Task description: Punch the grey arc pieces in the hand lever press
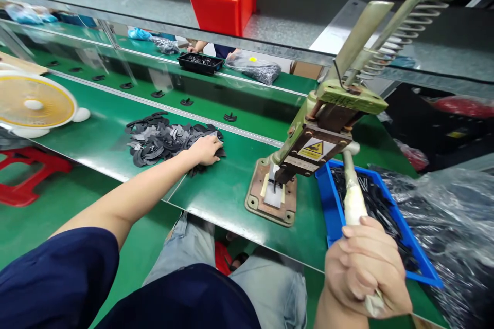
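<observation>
My right hand [366, 267] is wrapped round the pale, wrapped lever handle [353, 200] of a green hand press [324, 118]. The press stands on a brown metal base [272, 193], with a small dark piece on the light plate under its ram. My left hand [207, 150] lies at the right edge of a pile of curved black and grey plastic parts [160, 139]. Its fingers are bent together over the pile, against a dark piece; the fingertips are partly hidden, and exactly what they pinch does not show.
Right of the press sits a blue bin [386, 200] of black parts, beside clear plastic bags [455, 216]. Behind the worktop, small black parts [187, 102] lie in a row on a green belt. An orange bin [224, 2] stands on the shelf above; a fan [34, 103] is at left.
</observation>
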Tool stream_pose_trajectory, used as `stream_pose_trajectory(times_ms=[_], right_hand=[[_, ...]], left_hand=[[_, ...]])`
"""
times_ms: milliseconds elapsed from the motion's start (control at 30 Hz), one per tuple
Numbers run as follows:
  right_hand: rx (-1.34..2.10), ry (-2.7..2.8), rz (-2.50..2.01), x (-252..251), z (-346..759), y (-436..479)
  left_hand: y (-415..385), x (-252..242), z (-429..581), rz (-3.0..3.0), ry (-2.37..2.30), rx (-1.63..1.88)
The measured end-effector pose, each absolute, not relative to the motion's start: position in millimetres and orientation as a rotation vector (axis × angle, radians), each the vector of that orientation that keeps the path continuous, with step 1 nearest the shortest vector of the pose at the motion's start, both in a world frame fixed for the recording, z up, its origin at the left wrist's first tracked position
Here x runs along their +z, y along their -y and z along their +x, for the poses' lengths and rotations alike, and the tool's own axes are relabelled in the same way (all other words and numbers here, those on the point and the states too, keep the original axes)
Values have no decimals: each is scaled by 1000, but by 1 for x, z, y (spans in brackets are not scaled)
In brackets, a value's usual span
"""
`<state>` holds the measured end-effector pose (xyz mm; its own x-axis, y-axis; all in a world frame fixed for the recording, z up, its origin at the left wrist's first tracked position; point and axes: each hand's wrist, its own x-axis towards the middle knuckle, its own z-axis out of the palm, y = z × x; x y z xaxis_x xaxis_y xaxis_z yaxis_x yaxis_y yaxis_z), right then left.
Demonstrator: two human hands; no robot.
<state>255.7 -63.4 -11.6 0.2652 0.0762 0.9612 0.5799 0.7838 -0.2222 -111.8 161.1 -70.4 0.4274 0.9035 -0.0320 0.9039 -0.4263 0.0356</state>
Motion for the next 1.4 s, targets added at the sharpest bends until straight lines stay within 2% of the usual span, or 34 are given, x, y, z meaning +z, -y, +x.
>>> stream_pose_trajectory(times_ms=[100, 267, 400, 567, 733, 1100, 1400], right_hand=[[-388, 1278, -615, -10, 253, 64], [-373, 1297, -649, -6, 250, 67], [-385, 1284, -633, -5, 248, 65], [-381, 1281, -653, -5, 246, 65], [-369, 1275, -679, -2, 243, 67], [-333, 1274, -683, -1, 240, 71], [-326, 1234, -708, -4, 235, 73]], left_hand=[[-171, -72, -120, 2660, -1554, -79], [-167, -71, -108, 2543, -1450, 179], [-140, -72, -75, 2139, -1351, 461], [-102, -77, -20, 1534, -1015, 586], [-100, -83, 12, 1484, -874, 566], [-116, -86, 40, 1468, -932, 530], [-124, -69, 44, 1313, -1063, 230]])
